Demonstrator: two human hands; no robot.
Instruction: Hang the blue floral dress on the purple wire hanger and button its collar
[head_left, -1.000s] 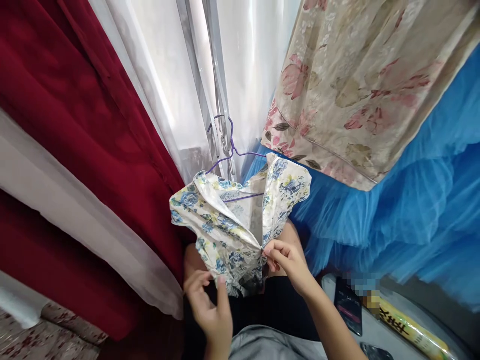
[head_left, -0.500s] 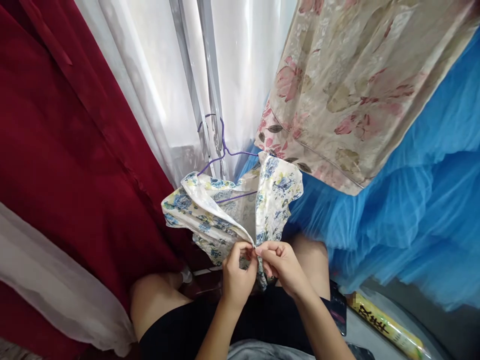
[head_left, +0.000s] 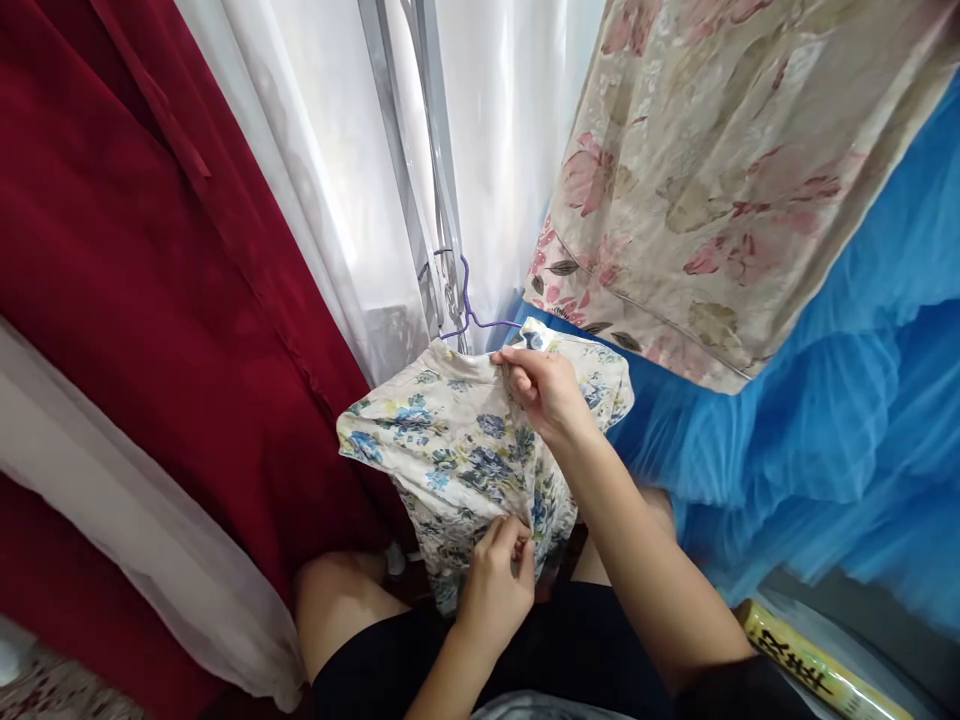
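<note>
Floral dress (head_left: 450,450): right hand (head_left: 544,385) pinches its neckline, left hand (head_left: 499,580) seemingly pinches lower front.

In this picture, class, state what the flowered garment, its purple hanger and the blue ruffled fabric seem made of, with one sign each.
Flowered garment: thin woven cloth, matt, perhaps cotton; it creases softly. Purple hanger: thin wire, likely coated metal; smoothly bent hook. Blue ruffled fabric: sheer netting, probably tulle; light shows through gathered layers.

Bright daylight pours through the curtain (head_left: 495,150), which glares almost white. Below the curtain the blouse (head_left: 450,450) is evenly lit and sharp, with only soft shadows. Left of the curtain the drape (head_left: 112,250) is dimmer, and straight lines lean and stretch toward the frame edges.
</note>
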